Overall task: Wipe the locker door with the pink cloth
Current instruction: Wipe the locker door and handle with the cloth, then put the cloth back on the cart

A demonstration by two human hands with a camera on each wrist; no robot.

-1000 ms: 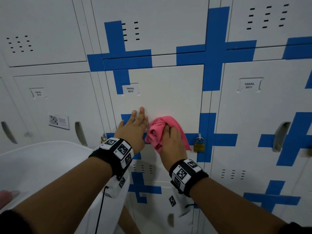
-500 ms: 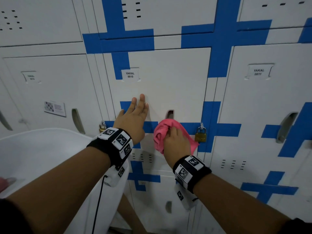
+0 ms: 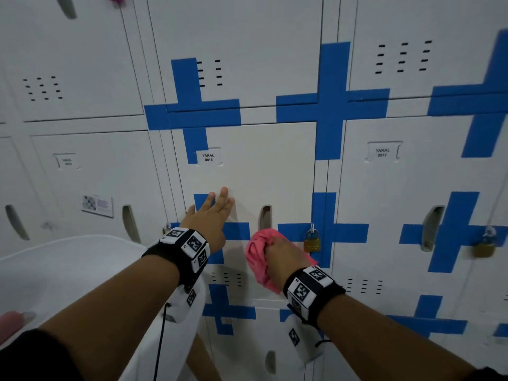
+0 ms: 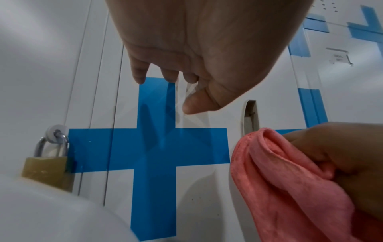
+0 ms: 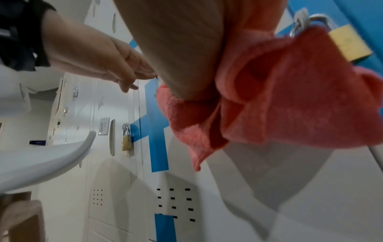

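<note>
The white locker door (image 3: pixel 261 166) labelled YAKAL 0015 carries blue tape crosses and a slot handle (image 3: pixel 265 217). My left hand (image 3: pixel 213 215) lies flat on the door with straight fingers, left of the handle. My right hand (image 3: pixel 283 257) grips the bunched pink cloth (image 3: pixel 257 254) and presses it on the door's lower part, below the handle. The left wrist view shows the cloth (image 4: pixel 279 188) at lower right and my left hand (image 4: pixel 176 68) touching the door. In the right wrist view the cloth (image 5: pixel 290 106) hangs from my palm beside a brass padlock (image 5: pixel 348 44).
A brass padlock (image 3: pixel 312 242) hangs just right of the cloth. Another padlock (image 3: pixel 483 247) hangs on the neighbouring locker YAKAL 0011 (image 3: pixel 382 152). A white curved basin or tabletop (image 3: pixel 68 270) juts out at lower left. More locker doors surround this one.
My right hand has drawn the pink cloth down the door, from beside the left hand to below the handle. The left hand has stayed flat on the door.
</note>
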